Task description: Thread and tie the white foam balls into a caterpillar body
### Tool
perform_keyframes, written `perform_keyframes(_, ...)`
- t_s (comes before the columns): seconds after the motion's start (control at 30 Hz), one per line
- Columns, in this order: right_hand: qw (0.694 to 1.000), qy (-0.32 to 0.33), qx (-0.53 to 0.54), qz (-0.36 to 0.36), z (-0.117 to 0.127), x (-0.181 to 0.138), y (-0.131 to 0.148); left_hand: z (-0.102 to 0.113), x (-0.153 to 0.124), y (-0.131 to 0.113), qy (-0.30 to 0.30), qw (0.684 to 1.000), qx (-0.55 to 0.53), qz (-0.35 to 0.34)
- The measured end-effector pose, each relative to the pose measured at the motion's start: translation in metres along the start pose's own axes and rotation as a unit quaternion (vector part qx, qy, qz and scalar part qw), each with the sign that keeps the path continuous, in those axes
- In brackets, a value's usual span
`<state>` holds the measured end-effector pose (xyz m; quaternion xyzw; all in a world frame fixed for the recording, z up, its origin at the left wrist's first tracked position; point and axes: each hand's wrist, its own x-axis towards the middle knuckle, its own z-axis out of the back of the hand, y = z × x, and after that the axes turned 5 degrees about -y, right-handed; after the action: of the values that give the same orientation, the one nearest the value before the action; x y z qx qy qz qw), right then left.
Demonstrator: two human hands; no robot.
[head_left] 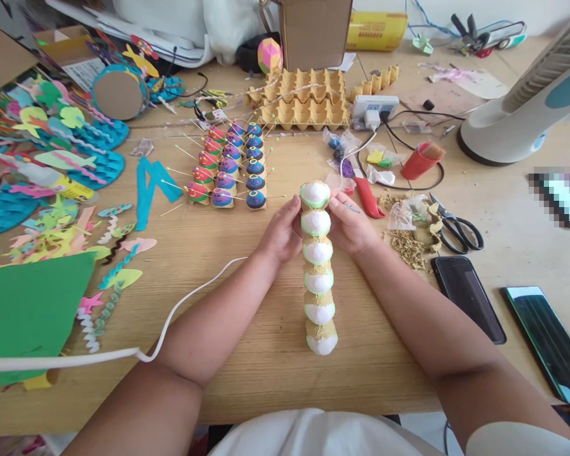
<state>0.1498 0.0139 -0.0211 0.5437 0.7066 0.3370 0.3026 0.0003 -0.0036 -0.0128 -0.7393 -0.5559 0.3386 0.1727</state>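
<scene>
Between my hands is an egg-carton strip whose row of bumps is topped with white, edged in pale green. My left hand grips its far end from the left, thumb against the top bump. From the right, my right hand pinches the same end; a thin blue stick or line shows by its fingers. Beyond the hands stand painted egg-carton strips in red, purple and blue, with pins stuck out of their sides.
Uncut egg cartons lie at the back, near a white power strip. Scissors, two phones and a white fan are on the right. Paper cutouts and a green sheet cover the left. A white cable crosses my left forearm.
</scene>
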Motion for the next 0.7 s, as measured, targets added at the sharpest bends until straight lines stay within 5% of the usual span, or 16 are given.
perform_keyframes(0.27,1.0,-0.003,-0.027,0.011,-0.0015,-0.0009,0.0,0.0041,0.003,0.0048,0.028,0.998,0.025,-0.06)
perform_keyframes(0.7,0.997,0.003,-0.041,-0.066,0.0024,-0.0016,0.0032,-0.004,-0.0017,0.0015,0.014,1.0,0.005,-0.019)
